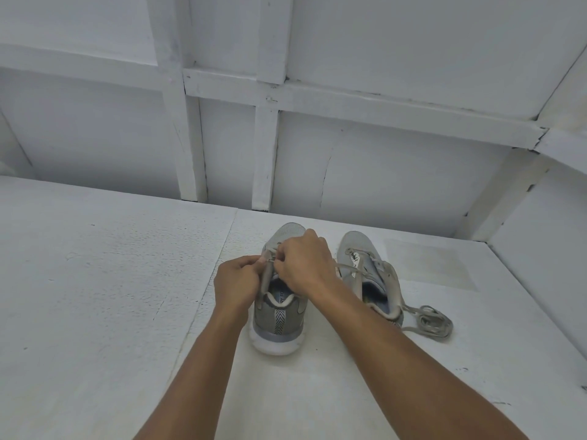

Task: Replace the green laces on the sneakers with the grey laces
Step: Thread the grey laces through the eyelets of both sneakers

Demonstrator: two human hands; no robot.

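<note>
Stretching across the lower half of the view, a white painted surface (95, 296) with a rough, speckled finish meets a white wall (381, 173) made of flat panels crossed by raised strips. A side wall closes in on the right.

Both forearms reach forward from the bottom edge, and the hands come together over the left sneaker (279, 312). This sneaker stands upright near the middle of the surface, heel towards the camera. The left hand (238, 281) is curled, its fingertips pinching a pale lace (270, 263) at the sneaker's left row of eyelets. The right hand (305, 265) arches over the tongue, knuckles up, and its thumb and fingers pinch the same lace just beside the left hand's fingertips. The light does not show whether this lace is grey or green.

The left sneaker's opening shows an insole (282, 295) with printed letters. The right sneaker (371, 281) stands just beside it, tilted outward, with a second lace (349, 267) threaded through its front eyelets. A loose lace (432, 322) lies bundled on the surface by that sneaker's heel.
</note>
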